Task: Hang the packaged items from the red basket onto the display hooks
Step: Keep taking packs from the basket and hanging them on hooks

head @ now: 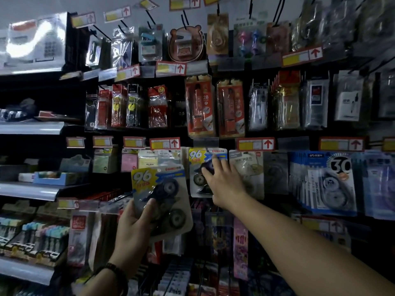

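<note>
My left hand (136, 227) grips a carded correction-tape pack (162, 197) marked "96" in yellow, held tilted in front of the display wall. A matching "96" pack (197, 165) hangs on a hook in the third row, just right of the held one. My right hand (222, 180) reaches forward with fingers spread and rests flat on that hanging pack, covering its right half. The hook itself is hidden behind the card. The red basket is not in view.
Rows of hanging stationery packs fill the dark wall, with red-arrow price tags (165, 143) under each row. Blue "30" tape packs (329, 180) hang to the right. Grey shelves (32, 127) with boxed goods stand at the left.
</note>
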Demonstrator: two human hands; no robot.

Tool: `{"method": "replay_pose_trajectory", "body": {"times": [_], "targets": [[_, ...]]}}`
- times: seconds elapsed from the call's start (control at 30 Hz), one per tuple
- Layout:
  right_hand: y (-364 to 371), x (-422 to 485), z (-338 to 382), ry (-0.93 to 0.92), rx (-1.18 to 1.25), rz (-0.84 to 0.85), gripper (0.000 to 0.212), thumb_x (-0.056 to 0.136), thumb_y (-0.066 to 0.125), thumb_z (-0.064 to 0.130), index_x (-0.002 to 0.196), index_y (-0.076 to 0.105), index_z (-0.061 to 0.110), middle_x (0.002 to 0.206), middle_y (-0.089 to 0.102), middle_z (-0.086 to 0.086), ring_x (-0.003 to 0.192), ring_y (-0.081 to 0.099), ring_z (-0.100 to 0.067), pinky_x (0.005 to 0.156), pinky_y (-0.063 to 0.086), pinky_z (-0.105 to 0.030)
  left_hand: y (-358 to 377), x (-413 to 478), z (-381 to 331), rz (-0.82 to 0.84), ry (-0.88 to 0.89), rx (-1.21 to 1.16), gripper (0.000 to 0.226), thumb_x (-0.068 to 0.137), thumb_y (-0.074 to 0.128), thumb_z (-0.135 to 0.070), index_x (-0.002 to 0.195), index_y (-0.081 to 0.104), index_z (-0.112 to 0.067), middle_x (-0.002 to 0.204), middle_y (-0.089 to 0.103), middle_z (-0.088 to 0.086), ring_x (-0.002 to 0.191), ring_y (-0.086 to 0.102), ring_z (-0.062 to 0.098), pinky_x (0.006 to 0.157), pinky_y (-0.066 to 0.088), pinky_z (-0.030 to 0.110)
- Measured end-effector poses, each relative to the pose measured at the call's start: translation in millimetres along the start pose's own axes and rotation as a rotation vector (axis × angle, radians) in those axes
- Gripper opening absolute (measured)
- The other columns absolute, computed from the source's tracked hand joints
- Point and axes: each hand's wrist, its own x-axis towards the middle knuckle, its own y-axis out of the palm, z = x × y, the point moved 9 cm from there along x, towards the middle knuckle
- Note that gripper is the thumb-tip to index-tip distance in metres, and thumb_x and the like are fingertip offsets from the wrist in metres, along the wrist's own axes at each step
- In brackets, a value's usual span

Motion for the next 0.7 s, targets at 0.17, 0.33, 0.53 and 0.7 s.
{"method": "replay_pose_trajectory", "body": {"times": [0.17,0.33,0.53,0.7], "targets": [[-13.0,-16.3,2.1,-0.046,0.134,-0.082,0.068,0.087,0.066,0.022,0.151,0.045,0.013,0.167,0.022,-0.028,0.148,0.031,-0.046,0.12,0.031,-0.053,14.4,4.7,10.0,-0.014,-0.011,0.0,0.016,0.105,0.065,-0.028,0.119,0.068,-0.021,0.113,0.08,0.006,0.108,0.077,0.027,0.082,0.065,0.047],[-46.8,-52.0,13.7,-0.258,0.231,-0.483,0.046,0.089,0.06,0.04,0.125,0.063,0.012,0.128,0.062,-0.014,0.118,0.057,-0.037,0.094,0.048,-0.047,36.7,4.2,8.6,0.012,-0.032,-0.031,0.017,0.104,0.066,-0.029,0.12,0.064,-0.023,0.113,0.078,0.007,0.106,0.077,0.028,0.085,0.066,0.054],[-24.8,-64.8,16.3,-0.399,0.269,-0.306,0.11,0.079,0.063,0.08,0.161,0.035,0.012,0.16,0.04,-0.018,0.145,0.042,-0.035,0.116,0.042,-0.049,62.7,4.3,-2.6,0.053,0.005,0.048,0.011,0.104,0.067,-0.027,0.115,0.065,-0.027,0.109,0.079,0.002,0.105,0.077,0.022,0.093,0.063,0.055],[-20.6,-70.3,12.0,-0.432,0.296,-0.288,0.113,0.074,0.069,0.076,0.161,0.036,0.013,0.16,0.038,-0.022,0.144,0.042,-0.039,0.115,0.043,-0.051,73.2,1.6,-7.8,0.042,0.017,0.049,0.015,0.104,0.067,-0.024,0.118,0.065,-0.022,0.112,0.078,0.002,0.106,0.077,0.02,0.09,0.065,0.045]]}}
